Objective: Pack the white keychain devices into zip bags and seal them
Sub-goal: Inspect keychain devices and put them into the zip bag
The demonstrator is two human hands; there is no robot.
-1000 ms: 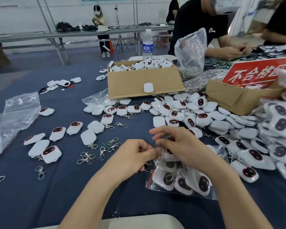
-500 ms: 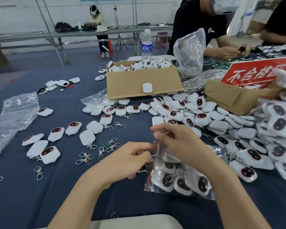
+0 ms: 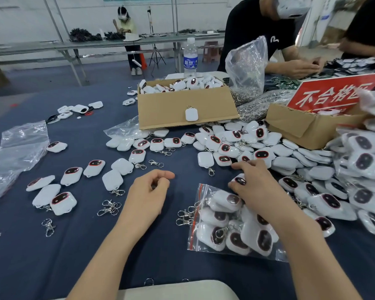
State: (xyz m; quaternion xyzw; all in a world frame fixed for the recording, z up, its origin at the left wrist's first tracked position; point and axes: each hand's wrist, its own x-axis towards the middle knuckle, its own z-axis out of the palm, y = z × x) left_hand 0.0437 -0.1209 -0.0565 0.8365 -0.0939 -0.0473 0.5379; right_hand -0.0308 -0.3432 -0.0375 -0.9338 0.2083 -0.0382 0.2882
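Observation:
A clear zip bag (image 3: 206, 245) with a red strip along its left edge lies flat on the blue table, filled with several white keychain devices (image 3: 223, 200). My right hand (image 3: 256, 187) lies just beyond the bag's far corner, at the edge of the loose pile. Its thumb and fingers close round one white keychain device (image 3: 239, 180) with a dark oval face. My left hand (image 3: 148, 191) hovers left of the bag, fingers loosely curled and holding nothing. It touches neither the bag nor any device.
Loose devices and metal clasps (image 3: 109, 207) are scattered left and ahead. A cardboard box (image 3: 186, 107) of devices stands centre back, and a second box (image 3: 307, 128) with a red sign sits right. Filled bags (image 3: 364, 161) pile up at far right. Other people work across the table.
Both hands pinched the bag's top edge before. Now they have let go and the bag lies flat. My right hand has reached forward to the pile, while my left has drifted left.

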